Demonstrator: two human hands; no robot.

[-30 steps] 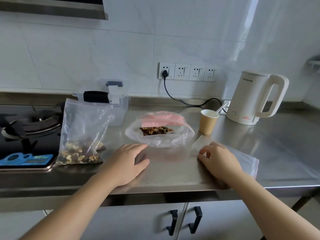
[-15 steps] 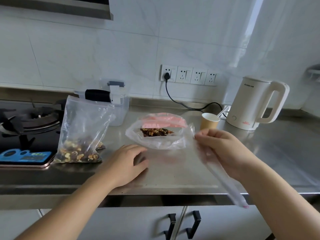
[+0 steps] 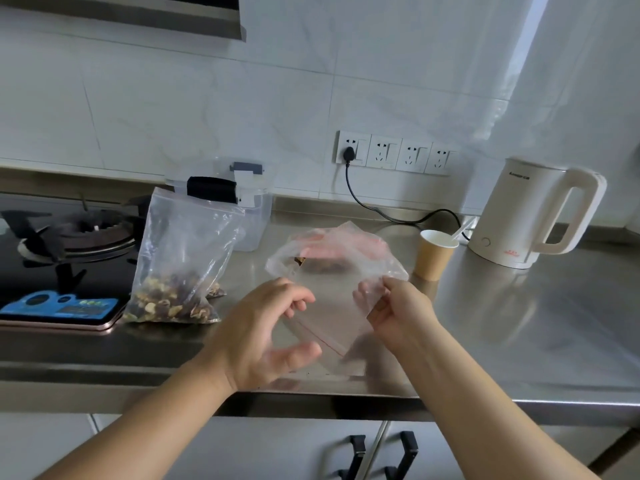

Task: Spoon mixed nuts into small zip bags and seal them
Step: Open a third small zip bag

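Fingers: left hand hangs loosely curled w/ thumb apart, holding nothing, its fingertips just beside the left edge of the empty zip bag; right hand pinches that bag's upper right edge betw. thumb and fingers.

L to R across the counter: gas hob at far left, w/ a blue-faced flat device lying near its front edge. Next, a filled bag of mixed nuts stands upright, nuts settled at the bottom, top unsealed as far as can be told. Behind it, a clear lidded box. Centre: empty zip bag held above the counter edge, red zip line running diagonally; whether its mouth is open cannot be told. Behind it, a larger open bag w/ pink strip lies on the counter, nuts inside partly hidden. Right: paper cup holding a white spoon, then a kettle by the wall.

Step in hand (judged): readying a fresh small bag for filling. Next move calls for the left hand to grip the opposite lip and part the zip, then a free hand for the spoon. Thin film is slippery and may cling shut.
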